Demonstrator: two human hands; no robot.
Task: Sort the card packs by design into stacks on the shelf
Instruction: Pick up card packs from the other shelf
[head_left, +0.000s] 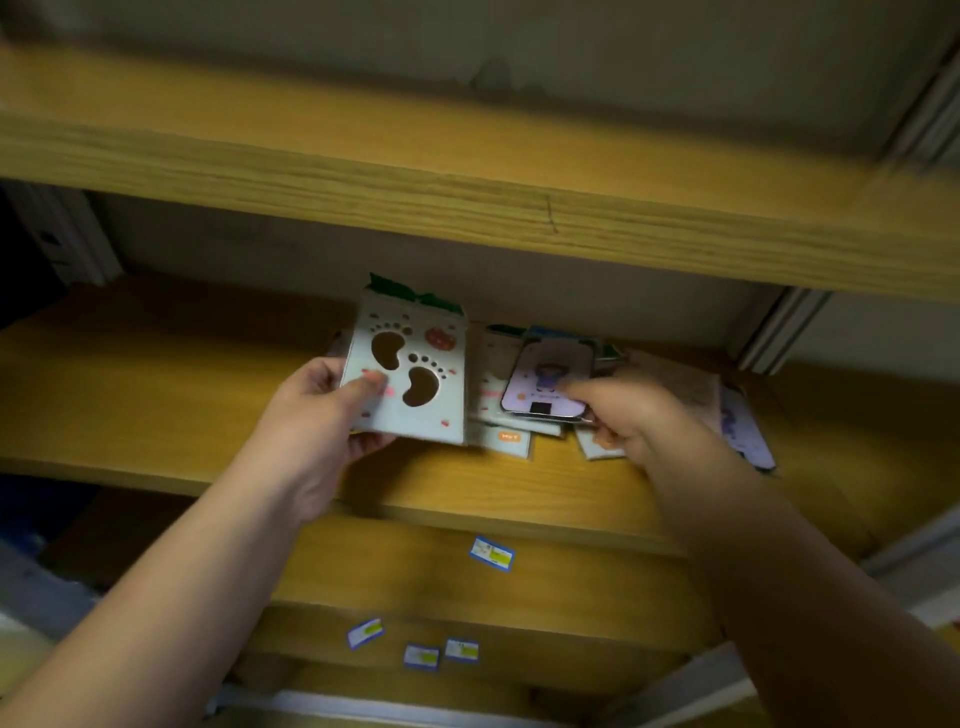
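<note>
My left hand (317, 410) grips a pale card pack with two footprint cut-outs (410, 371), held upright above the wooden shelf (156, 395); a green-topped pack sits behind it. My right hand (631, 415) pinches a lilac card pack with a small figure on it (550, 376), lifted over a loose pile of packs (511, 423). More lilac packs (745, 431) lie at the pile's right end, partly hidden by my right forearm.
An upper wooden shelf (467, 192) overhangs the working shelf. Lower shelf edges carry small blue and yellow price labels (492, 553). Metal uprights (779, 332) stand at both sides. The image is dim and slightly blurred.
</note>
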